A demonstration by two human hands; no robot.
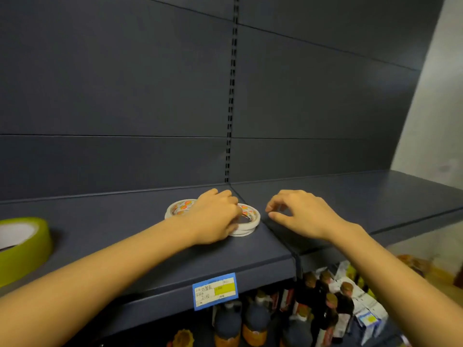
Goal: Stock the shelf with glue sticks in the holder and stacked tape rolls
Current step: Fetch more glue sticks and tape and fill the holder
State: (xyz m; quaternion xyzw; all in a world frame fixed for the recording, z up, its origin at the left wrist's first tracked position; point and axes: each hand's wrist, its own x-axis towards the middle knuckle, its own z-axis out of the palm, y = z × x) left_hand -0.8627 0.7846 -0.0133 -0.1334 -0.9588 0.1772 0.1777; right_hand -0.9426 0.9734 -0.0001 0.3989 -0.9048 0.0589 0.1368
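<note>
A dark grey back panel (112, 83), split by a slotted upright (231, 96), rises behind a store shelf (112, 229) of the same colour. Below the shelf and to the right of the upright, dark bottles (320, 304) with brown caps crowd a lower level. Far left of the upright, a wide green tape roll (27, 249) lies flat at the frame's edge, its white core showing.

A person reaches in with both bare forearms. The left hand (215, 219), just left of the upright's foot, curls its fingers over a small stack of white tape rolls (248, 221) and grips it; the stack rests on the shelf almost straight in front of the upright. A second stack of white rolls (179, 207) with orange printed labels lies a little farther left, partly hidden behind that hand. The right hand (303, 214) hovers over the shelf just right of the upright, fingers loosely bent, thumb near forefinger, holding nothing. A blue and yellow price label (215, 291) hangs on the shelf's front lip, below the upright.
</note>
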